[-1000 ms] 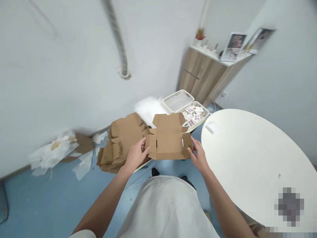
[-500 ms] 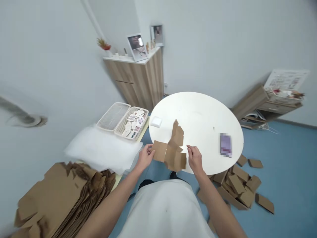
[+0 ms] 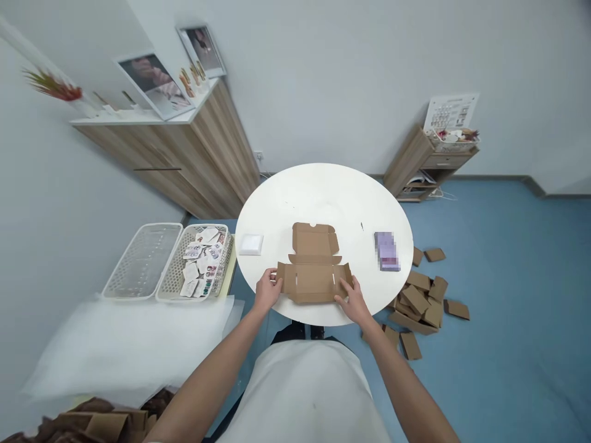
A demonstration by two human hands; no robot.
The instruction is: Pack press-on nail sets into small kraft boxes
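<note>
An unfolded cardboard box [image 3: 316,278] lies near the front edge of the round white table [image 3: 323,191], its lid panel spread away from me and its side flaps partly raised. At its left end flap, my left hand [image 3: 268,289] grips the edge between thumb and fingers. My right hand [image 3: 353,300] is closed around the right end flap, with the thumb on the inner side. To the left on the table lies a small stack of white squares [image 3: 251,244]. A blurred-out purple packet [image 3: 386,251] is on the right side.
White plastic baskets [image 3: 143,261] stand at left, one holding several printed cards [image 3: 203,261]. Translucent white sheeting [image 3: 124,344] and a pile of flat cardboard [image 3: 101,424] are nearer. Finished-looking cardboard boxes [image 3: 418,298] fill a carton and lie on the floor at right.
The cardboard blank, held up at an angle before, now lies spread on the table. My right hand has come onto its right flap; my left hand keeps its hold. The view has turned right.
</note>
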